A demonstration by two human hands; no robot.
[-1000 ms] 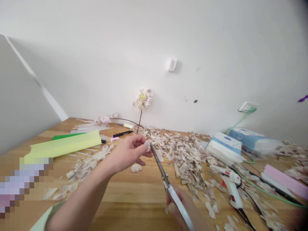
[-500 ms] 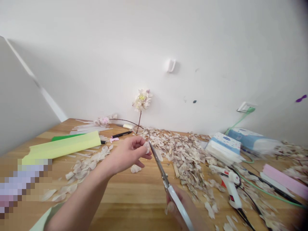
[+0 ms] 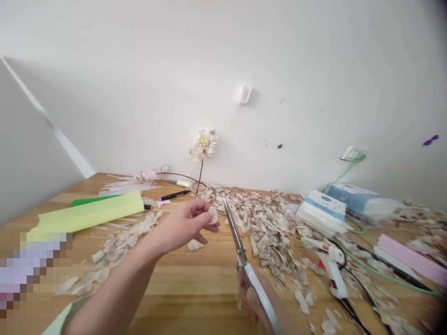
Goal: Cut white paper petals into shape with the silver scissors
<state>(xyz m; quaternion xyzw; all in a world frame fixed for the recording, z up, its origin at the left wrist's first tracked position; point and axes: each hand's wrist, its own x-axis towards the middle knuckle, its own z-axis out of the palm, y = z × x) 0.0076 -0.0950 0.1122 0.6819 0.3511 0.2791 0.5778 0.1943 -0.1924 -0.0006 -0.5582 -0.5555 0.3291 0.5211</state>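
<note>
Between the thumb and fingers of my left hand (image 3: 190,223) is a small pale petal (image 3: 213,214). My right hand (image 3: 256,298) grips a pair of scissors (image 3: 240,251) with light-coloured handles, the blades pointing up and away; they look closed and lie a little right of the petal, apart from it. A single loose petal (image 3: 194,244) rests on the table under my left hand. Left of my forearm lies a row of pale petals (image 3: 125,237). A large heap of dried petals (image 3: 265,214) spreads behind and right of the scissors.
A petal flower on a stem (image 3: 204,144) stands in a small round holder near the wall. Yellow crepe paper (image 3: 91,214) and a black pen (image 3: 175,195) lie left. On the right are a glue gun (image 3: 333,267), a tissue pack (image 3: 323,211) and a green cord (image 3: 391,279).
The scissors have drawn slightly back to the right, away from the petal. My left hand keeps its pinch on the petal. The whole view has shifted a little.
</note>
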